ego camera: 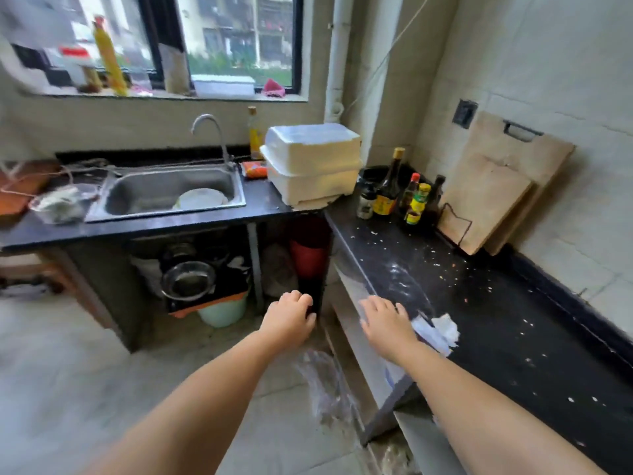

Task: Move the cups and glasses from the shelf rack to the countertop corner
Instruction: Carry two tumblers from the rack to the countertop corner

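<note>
Head view: no cups, glasses or rack are visible. Left hand hangs curled and empty, left of the counter; right hand spreads flat over its edge, possibly touching white paper. Glassware likely is fragile and slippery; grip the body, not the rim.

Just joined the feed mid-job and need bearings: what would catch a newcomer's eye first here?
Two bare arms reach forward, the left hand curled over the floor and the right hand spread at the edge of the dark countertop, beside a crumpled white wrapper. A stacked white foam box fills the countertop corner, beside the steel sink. No cups or shelf rack show.
</note>
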